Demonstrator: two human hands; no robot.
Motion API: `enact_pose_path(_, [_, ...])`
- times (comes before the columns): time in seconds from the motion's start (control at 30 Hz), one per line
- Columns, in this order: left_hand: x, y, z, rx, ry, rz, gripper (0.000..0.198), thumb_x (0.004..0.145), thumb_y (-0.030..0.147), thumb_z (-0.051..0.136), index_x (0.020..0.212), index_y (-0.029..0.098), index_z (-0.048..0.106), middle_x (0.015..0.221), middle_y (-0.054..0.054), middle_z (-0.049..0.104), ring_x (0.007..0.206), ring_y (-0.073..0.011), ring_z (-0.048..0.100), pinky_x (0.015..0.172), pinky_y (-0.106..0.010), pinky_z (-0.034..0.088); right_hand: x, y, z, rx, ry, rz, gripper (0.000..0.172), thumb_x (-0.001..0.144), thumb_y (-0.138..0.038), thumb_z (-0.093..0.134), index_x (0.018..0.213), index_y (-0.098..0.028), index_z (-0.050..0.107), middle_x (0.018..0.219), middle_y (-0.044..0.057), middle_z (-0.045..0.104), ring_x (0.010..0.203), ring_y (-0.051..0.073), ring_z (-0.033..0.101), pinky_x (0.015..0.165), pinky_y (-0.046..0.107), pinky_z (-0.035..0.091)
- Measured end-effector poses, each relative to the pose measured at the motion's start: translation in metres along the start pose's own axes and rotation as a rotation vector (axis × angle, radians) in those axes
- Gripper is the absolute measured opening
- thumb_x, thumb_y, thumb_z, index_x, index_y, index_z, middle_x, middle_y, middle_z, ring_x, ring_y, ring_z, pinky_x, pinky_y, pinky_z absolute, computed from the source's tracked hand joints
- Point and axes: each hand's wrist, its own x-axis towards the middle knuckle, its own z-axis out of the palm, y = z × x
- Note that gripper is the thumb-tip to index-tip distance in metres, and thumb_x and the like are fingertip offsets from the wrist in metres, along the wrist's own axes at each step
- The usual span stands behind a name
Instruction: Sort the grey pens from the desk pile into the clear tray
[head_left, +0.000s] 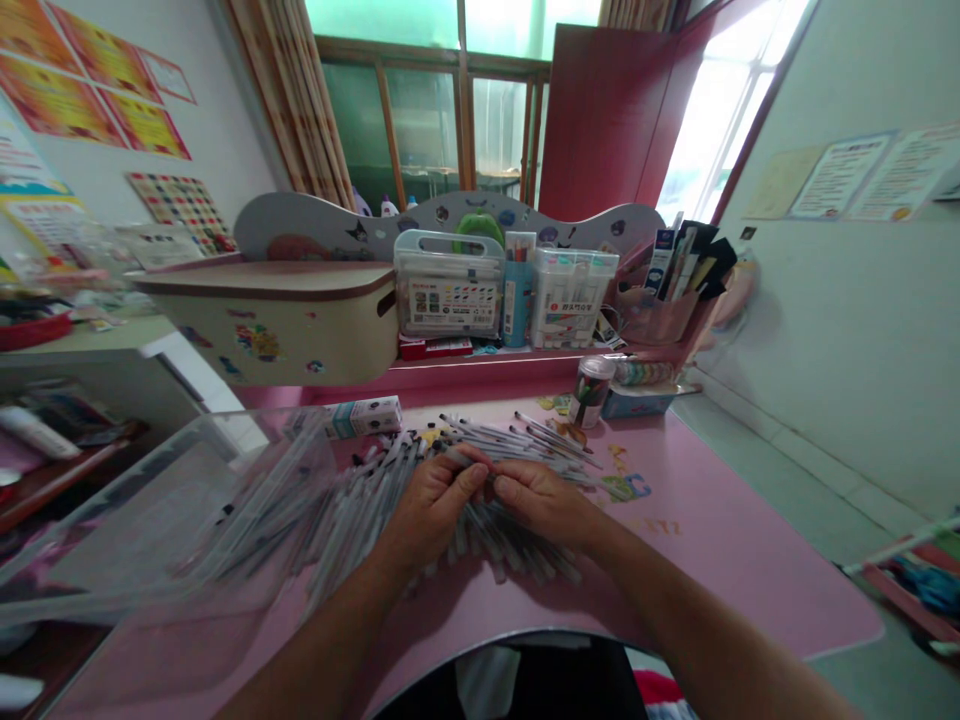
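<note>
My left hand (431, 500) and my right hand (541, 497) meet over the middle of a pink desk, fingers and thumbs pinched close together. Between them they grip a slim pen, mostly hidden by the fingers. A heap of pens (367, 500) with pale, see-through barrels and dark ends lies left of my hands. More pens (517, 545) fan out under my right hand, and another loose group (551, 440) lies just behind. At the left, a clear plastic box (187, 510) holds several similar pens.
A pink desk (720, 540) carries a small white box (365, 416) and a clear jar (590, 392). Along the back shelf stand a lidded cream bin (300, 330), a clear marker case (450, 290), a white marker box (574, 300) and a pink pen holder (656, 315).
</note>
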Motion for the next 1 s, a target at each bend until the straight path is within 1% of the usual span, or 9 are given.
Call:
enact_pose_path(0.03, [0.0,-0.001,0.0,0.017,0.023,-0.004,0.018,0.087,0.032,0.059,0.085,0.017,0.069,0.061,0.002,0.056,0.06,-0.0122,0.052,0.059,-0.023,0.039,0.001,0.0,0.001,-0.102,0.032,-0.043,0.026,0.097,-0.033,0.043,0.092,-0.018,0.064,0.079,0.001,0.057,0.074,0.014,0.052,0.073,0.028,0.041])
enact_pose_path(0.1, [0.0,-0.004,0.001,0.044,0.088,-0.016,0.018,0.085,0.033,0.061,0.082,0.017,0.069,0.061,0.002,0.056,0.06,-0.0126,0.053,0.059,-0.024,0.04,0.002,0.002,0.004,-0.305,0.107,-0.105,0.023,0.097,-0.026,0.043,0.1,-0.018,0.064,0.095,0.005,0.063,0.091,0.018,0.055,0.086,0.032,0.042])
enact_pose_path(0.17, [0.0,-0.005,0.004,0.065,0.157,-0.025,0.019,0.084,0.033,0.062,0.08,0.017,0.07,0.061,0.002,0.056,0.06,-0.0129,0.053,0.061,-0.025,0.041,0.003,0.005,0.007,-0.459,0.171,-0.129,0.023,0.096,-0.021,0.042,0.104,-0.018,0.063,0.102,0.008,0.064,0.098,0.02,0.055,0.09,0.035,0.041])
enact_pose_path(0.27, [-0.001,-0.005,0.009,0.056,0.206,-0.034,0.02,0.085,0.034,0.06,0.081,0.017,0.069,0.061,0.002,0.056,0.06,-0.0131,0.053,0.062,-0.025,0.042,0.001,0.008,0.012,-0.588,0.218,-0.098,0.023,0.096,-0.021,0.039,0.096,-0.018,0.061,0.094,0.008,0.064,0.09,0.02,0.057,0.084,0.033,0.043])
enact_pose_path(0.37, [-0.001,-0.005,0.012,-0.004,0.182,-0.061,0.021,0.086,0.036,0.059,0.085,0.017,0.069,0.061,0.001,0.056,0.059,-0.0129,0.053,0.061,-0.025,0.042,-0.002,0.007,0.015,-0.635,0.23,-0.055,0.024,0.097,-0.024,0.038,0.084,-0.019,0.057,0.078,0.005,0.06,0.074,0.018,0.055,0.072,0.031,0.042])
enact_pose_path(0.47, [-0.001,-0.006,0.012,-0.054,0.154,-0.085,0.02,0.085,0.035,0.06,0.084,0.017,0.069,0.06,0.001,0.055,0.058,-0.0125,0.052,0.059,-0.024,0.042,-0.004,0.004,0.015,-0.531,0.209,-0.053,0.025,0.097,-0.026,0.038,0.081,-0.019,0.056,0.074,0.003,0.059,0.07,0.017,0.053,0.07,0.029,0.041])
enact_pose_path(0.7, [0.001,-0.003,0.008,-0.11,0.116,-0.095,0.02,0.082,0.036,0.065,0.082,0.017,0.069,0.058,0.001,0.055,0.056,-0.0125,0.051,0.058,-0.024,0.042,-0.003,-0.003,0.009,-0.182,0.122,-0.028,0.026,0.097,-0.03,0.041,0.086,-0.018,0.062,0.083,0.001,0.06,0.08,0.016,0.053,0.078,0.029,0.041])
enact_pose_path(0.87, [0.002,-0.004,0.005,-0.143,0.064,-0.081,0.018,0.082,0.035,0.067,0.083,0.017,0.07,0.058,0.001,0.057,0.056,-0.0118,0.051,0.058,-0.023,0.042,0.0,0.001,0.007,0.06,0.056,0.051,0.027,0.096,-0.035,0.045,0.086,-0.017,0.063,0.08,0.0,0.056,0.075,0.014,0.049,0.073,0.027,0.041])
enact_pose_path(1.0, [0.004,-0.007,0.001,-0.156,0.102,-0.095,0.017,0.083,0.034,0.067,0.084,0.017,0.069,0.059,0.003,0.055,0.057,-0.0098,0.05,0.057,-0.02,0.04,0.001,0.007,0.005,0.069,0.063,0.083,0.026,0.093,-0.039,0.051,0.098,-0.016,0.063,0.085,0.002,0.056,0.077,0.015,0.05,0.071,0.027,0.04])
